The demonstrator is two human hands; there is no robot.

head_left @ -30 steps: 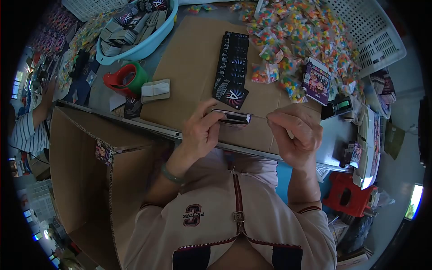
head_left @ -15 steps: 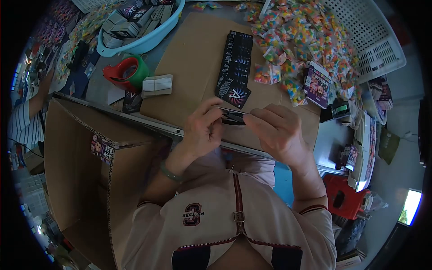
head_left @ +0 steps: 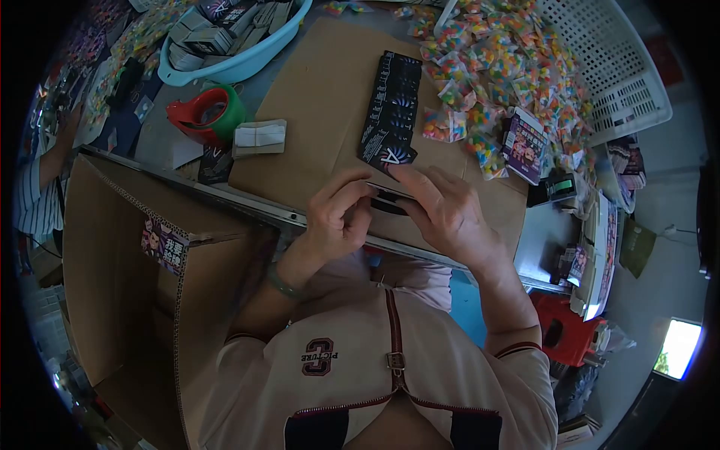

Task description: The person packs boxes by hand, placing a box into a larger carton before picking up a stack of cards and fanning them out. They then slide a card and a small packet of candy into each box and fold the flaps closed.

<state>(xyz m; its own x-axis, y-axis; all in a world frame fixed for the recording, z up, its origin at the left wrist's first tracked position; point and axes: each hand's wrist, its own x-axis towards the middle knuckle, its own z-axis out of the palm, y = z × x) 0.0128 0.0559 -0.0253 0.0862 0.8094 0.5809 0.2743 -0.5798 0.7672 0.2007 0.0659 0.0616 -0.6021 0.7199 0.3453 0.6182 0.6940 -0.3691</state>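
Note:
Between my hands, above the near table edge, is a thin black card-like piece (head_left: pixel 386 201) with a pale edge; fingers partly cover it. My left hand (head_left: pixel 337 214) pinches its left end between thumb and fingers. At its right end, my right hand (head_left: pixel 448 217) has the thumb against it, while the index finger is lifted towards the row of cards. Just beyond lies an overlapping row of black printed cards (head_left: pixel 391 105), the nearest showing a white "A". They rest on a flat cardboard sheet (head_left: pixel 315 97).
Small bags of colourful pieces (head_left: pixel 495 67) are heaped at back right, beside a white basket (head_left: pixel 622 75) and a purple box (head_left: pixel 525 146). Left are a tape dispenser (head_left: pixel 206 114), white bundle (head_left: pixel 259 138), blue basin (head_left: pixel 240 71) and cardboard carton (head_left: pixel 120 262). Another person's striped sleeve (head_left: pixel 37 199) shows.
My right hand has shifted slightly left and its index finger has lifted off towards the card row. My left hand stays at the black piece. The whole view has shifted slightly.

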